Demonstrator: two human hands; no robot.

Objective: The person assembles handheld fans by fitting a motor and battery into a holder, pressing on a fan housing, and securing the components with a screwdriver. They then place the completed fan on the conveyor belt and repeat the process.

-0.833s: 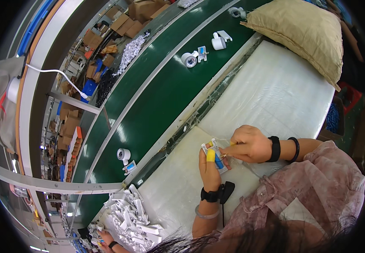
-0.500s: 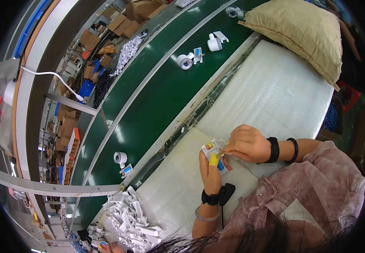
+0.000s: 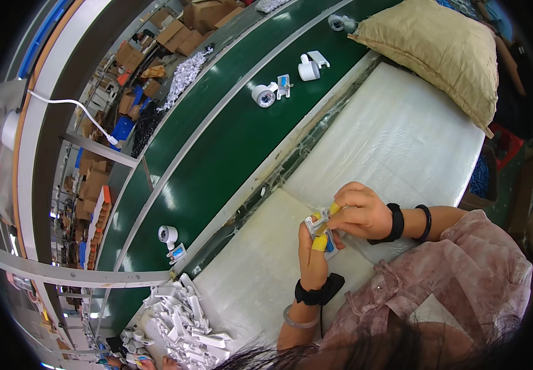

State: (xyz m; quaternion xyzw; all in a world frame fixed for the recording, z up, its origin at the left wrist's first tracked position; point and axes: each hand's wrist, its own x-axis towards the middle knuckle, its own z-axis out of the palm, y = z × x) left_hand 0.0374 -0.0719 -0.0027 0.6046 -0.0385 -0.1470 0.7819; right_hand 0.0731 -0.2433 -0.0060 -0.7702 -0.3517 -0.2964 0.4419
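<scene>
My left hand (image 3: 313, 258), a yellow cover on its thumb, grips a small white plastic part (image 3: 311, 226) over the plastic-covered worktop. A blue patch shows on the part's lower end. My right hand (image 3: 362, 213) comes in from the right with its fingers pinched together at the upper side of that part; a yellow cover shows on a finger there too. Whatever sits between its fingertips is too small and hidden to name. To the left of my left forearm lies a heap of white plastic pieces (image 3: 186, 324).
Beyond the worktop (image 3: 396, 123) runs a green conveyor belt (image 3: 217, 166) carrying several white round-headed fixtures (image 3: 309, 69). A tan sack (image 3: 430, 55) rests at the far right. A metal frame bar (image 3: 81, 275) crosses on the left. Another person's hand (image 3: 146, 364) shows at the lower left.
Both hands have shifted slightly; the left hand has moved a little right and down with the white part, which is now tilted differently. The right fingers have closed in over its top.
</scene>
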